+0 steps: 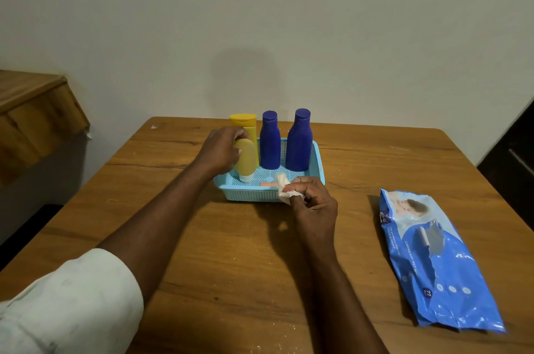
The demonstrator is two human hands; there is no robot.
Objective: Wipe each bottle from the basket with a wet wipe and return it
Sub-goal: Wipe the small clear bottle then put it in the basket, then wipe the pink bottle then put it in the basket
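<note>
A light blue basket (254, 195) stands mid-table. Inside it are two dark blue bottles (270, 145) (299, 145) and a taller yellow bottle (245, 122) at the back left. My left hand (221, 151) grips a yellow tube (246, 160) standing cap-down in the basket's left part. My right hand (313, 203) pinches a crumpled white wet wipe (284, 189) at the basket's front rim. A small orange item (268, 184) lies on the basket floor.
A blue pack of wet wipes (433, 261) lies on the wooden table (231, 252) to the right. A wooden shelf (34, 111) juts out at the left. The wall is close behind the table. A dark object (514, 157) stands at the far right.
</note>
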